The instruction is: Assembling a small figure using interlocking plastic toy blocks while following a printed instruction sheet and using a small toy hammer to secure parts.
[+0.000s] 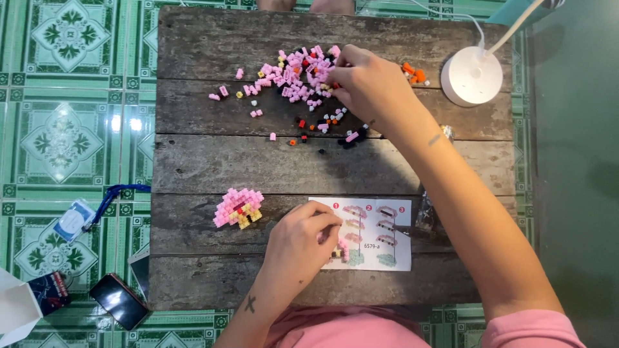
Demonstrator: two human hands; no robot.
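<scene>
My right hand (367, 80) reaches over the far part of a dark wooden table (193, 161), its fingertips in a scattered pile of tiny pink bricks (293, 74); whether it pinches one is hidden. My left hand (300, 241) rests near the front edge with fingers curled on a small pink brick piece (342, 248), on top of a white instruction sheet (387, 232). A partly built pink and yellow brick model (238, 207) lies to the left of that hand.
A white round lamp base (472, 76) stands at the far right with a few orange bricks (412, 72) beside it. Small red, black and white bricks (322, 125) lie mid-table. A clear plastic bag (425, 212) sits right of the sheet. A phone (119, 299) and a lanyard badge (76, 219) lie on the green tiled floor.
</scene>
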